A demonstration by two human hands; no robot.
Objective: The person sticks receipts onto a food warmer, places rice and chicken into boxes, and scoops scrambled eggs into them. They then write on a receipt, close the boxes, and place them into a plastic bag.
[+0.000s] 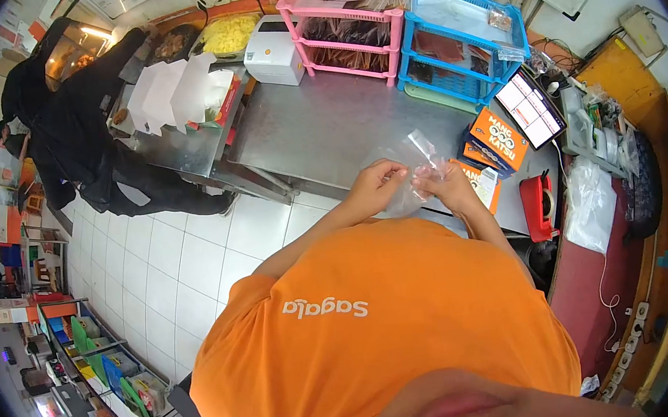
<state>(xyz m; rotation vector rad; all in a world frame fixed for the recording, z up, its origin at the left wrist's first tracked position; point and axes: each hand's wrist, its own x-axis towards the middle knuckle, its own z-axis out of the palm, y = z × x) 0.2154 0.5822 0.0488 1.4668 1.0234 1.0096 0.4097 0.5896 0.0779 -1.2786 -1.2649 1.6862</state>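
Note:
Over the front edge of the metal table (302, 134), my left hand (378, 187) pinches one side of a clear plastic bag (408, 199). My right hand (447, 185) has its fingers curled on the bag's other side. The thin film stretches between both hands and rises above them, and its exact outline is hard to make out. Just beyond my right hand lie orange boxes, one flat (485, 190) and one atop a small stack (499, 139).
A pink tiered rack (343, 24), a blue tiered rack (463, 40) and a white printer (274, 50) line the wall. At right are a tablet (531, 109) and a red tape dispenser (540, 207). A person in black (73, 130) works at the left.

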